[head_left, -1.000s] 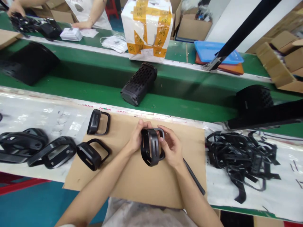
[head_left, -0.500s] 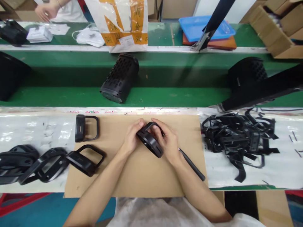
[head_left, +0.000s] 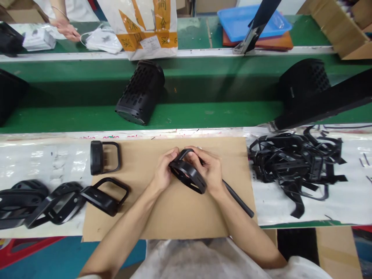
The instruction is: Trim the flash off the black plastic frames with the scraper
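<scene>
Over the cardboard sheet [head_left: 168, 221], a black plastic frame with a looped handle [head_left: 188, 176] is tilted between my two hands. My left hand [head_left: 165, 170] pinches its left end. My right hand [head_left: 209, 168] is closed around the loop on the right side, its fingertips partly hidden. A dark rod-like tool handle [head_left: 238, 199] sticks out from beneath my right wrist; whether that hand grips it I cannot tell. Two similar black frames, one upper [head_left: 97, 158] and one lower [head_left: 101, 199], rest on the left part of the cardboard.
More black frames [head_left: 55, 203] overlap at the left. A tangled heap of black plastic strips [head_left: 299, 162] lies at right. Beyond, black perforated housings [head_left: 142, 91] sit on the green channel, and a dark metal post [head_left: 322, 102] slants in. Another person's hand [head_left: 66, 30] is at the back left.
The held frame has turned slightly and shifted a little right, both hands still on it. The other person's hand has come down onto the far bench. The view has shifted slightly.
</scene>
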